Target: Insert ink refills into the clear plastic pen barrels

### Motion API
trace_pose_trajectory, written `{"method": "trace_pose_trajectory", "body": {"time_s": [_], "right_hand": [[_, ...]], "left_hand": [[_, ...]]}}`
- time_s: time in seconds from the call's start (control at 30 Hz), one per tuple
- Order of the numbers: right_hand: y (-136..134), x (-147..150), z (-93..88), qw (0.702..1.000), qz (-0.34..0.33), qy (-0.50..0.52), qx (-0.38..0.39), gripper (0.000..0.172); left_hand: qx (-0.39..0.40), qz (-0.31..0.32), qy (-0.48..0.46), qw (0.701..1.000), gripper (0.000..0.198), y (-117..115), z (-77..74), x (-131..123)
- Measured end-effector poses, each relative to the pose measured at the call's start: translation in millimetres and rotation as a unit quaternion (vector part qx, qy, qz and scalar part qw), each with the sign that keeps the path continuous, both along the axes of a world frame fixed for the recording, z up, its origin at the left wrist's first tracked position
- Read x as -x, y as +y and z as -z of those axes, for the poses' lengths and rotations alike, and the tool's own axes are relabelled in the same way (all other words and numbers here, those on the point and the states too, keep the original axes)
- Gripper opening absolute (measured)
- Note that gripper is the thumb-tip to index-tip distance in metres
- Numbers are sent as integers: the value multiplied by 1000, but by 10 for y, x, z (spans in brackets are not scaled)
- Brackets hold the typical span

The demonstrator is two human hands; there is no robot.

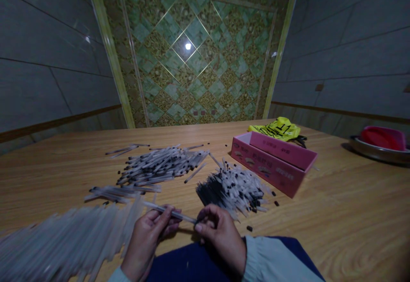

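Note:
My left hand (pixel 147 235) is closed around a thin clear plastic tube (pixel 169 213), held over the near edge of the wooden table (pixel 336 213). My right hand (pixel 218 231) pinches the tube's right end with thumb and forefinger; what sits at that tip is too small to make out. Just beyond my right hand lies a heap of black-tipped pieces (pixel 233 188). A big pile of clear tubes (pixel 64 239) spreads to the left of my left hand.
Another pile of black-tipped tubes (pixel 160 164) lies farther back. A pink cardboard box (pixel 272 162) stands at the right with a yellow bag (pixel 277 128) behind it. A metal dish with a red object (pixel 381 145) sits at the far right. Tiled walls surround the table.

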State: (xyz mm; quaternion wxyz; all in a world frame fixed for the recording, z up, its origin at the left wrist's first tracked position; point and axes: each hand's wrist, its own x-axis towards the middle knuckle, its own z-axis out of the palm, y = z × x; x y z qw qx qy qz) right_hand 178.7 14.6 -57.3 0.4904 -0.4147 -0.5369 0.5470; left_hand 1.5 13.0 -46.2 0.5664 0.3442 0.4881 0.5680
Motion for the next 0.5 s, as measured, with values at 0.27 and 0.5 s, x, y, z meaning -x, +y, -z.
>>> {"method": "trace_pose_trajectory", "body": {"time_s": [0.27, 0.5], "right_hand": [[-7, 2, 21, 999, -5, -44, -2, 26], [-34, -12, 15, 997, -45, -61, -10, 32]], "left_hand": [[0, 8, 10, 1000, 33, -1, -20, -3], [2, -1, 7, 1000, 34, -3, -3, 2]]}}
